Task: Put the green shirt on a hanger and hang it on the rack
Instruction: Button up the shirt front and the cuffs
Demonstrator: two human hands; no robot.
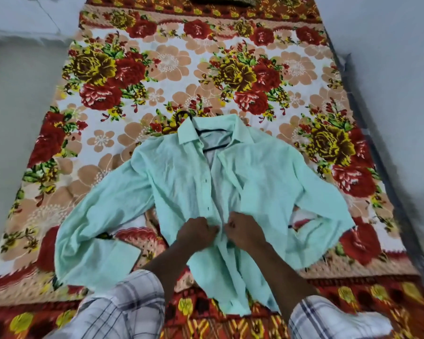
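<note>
The light green shirt lies front side up on the bed, collar away from me and sleeves spread to both sides. A black hanger sits inside it; its bars show in the open neck and its hook pokes out past the collar. My left hand pinches the left front edge of the shirt near its lower buttons. My right hand pinches the right front edge just beside it. The two hands nearly touch at the placket. No rack is in view.
The bed carries a floral sheet in red, yellow and peach. A dark metal bed frame edge runs down the right side. Pale floor lies to the left. A dark pillow edge shows at the far end.
</note>
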